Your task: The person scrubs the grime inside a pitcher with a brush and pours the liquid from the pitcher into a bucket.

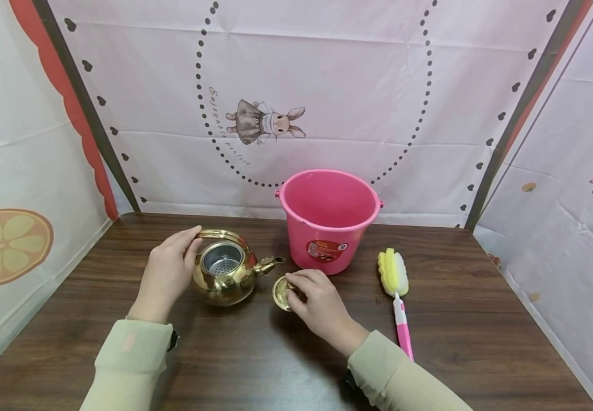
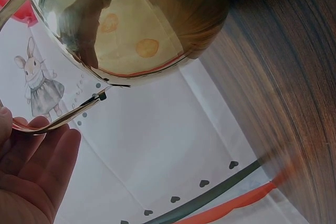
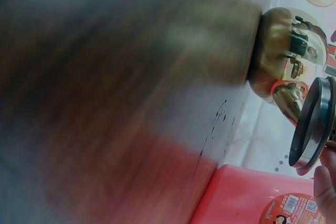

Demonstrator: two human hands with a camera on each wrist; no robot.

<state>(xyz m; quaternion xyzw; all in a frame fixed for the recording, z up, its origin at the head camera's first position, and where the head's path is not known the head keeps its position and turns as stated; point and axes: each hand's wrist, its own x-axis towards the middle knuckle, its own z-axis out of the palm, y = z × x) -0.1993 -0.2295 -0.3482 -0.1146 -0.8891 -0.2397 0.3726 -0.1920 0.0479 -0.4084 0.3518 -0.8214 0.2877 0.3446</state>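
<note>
A shiny gold teapot (image 1: 224,288) with a metal strainer (image 1: 222,258) in its uncovered mouth stands on the left of the table, spout pointing right. My left hand (image 1: 171,268) grips its hooped handle (image 2: 50,128), fingers curled around the bar in the left wrist view. To the right of the spout, my right hand (image 1: 322,302) pinches the gold lid (image 1: 280,294) between thumb and fingers. In the right wrist view the lid (image 3: 313,124) is tilted on edge, its metal rim facing the table side, with the teapot (image 3: 278,51) behind it.
A pink bucket (image 1: 327,245) with a red label stands just behind the right hand. To the right lies a brush (image 1: 400,311) with a yellow and white sponge head and a pink and white handle. Printed cloth (image 1: 358,103) hangs behind the wooden table (image 1: 255,365).
</note>
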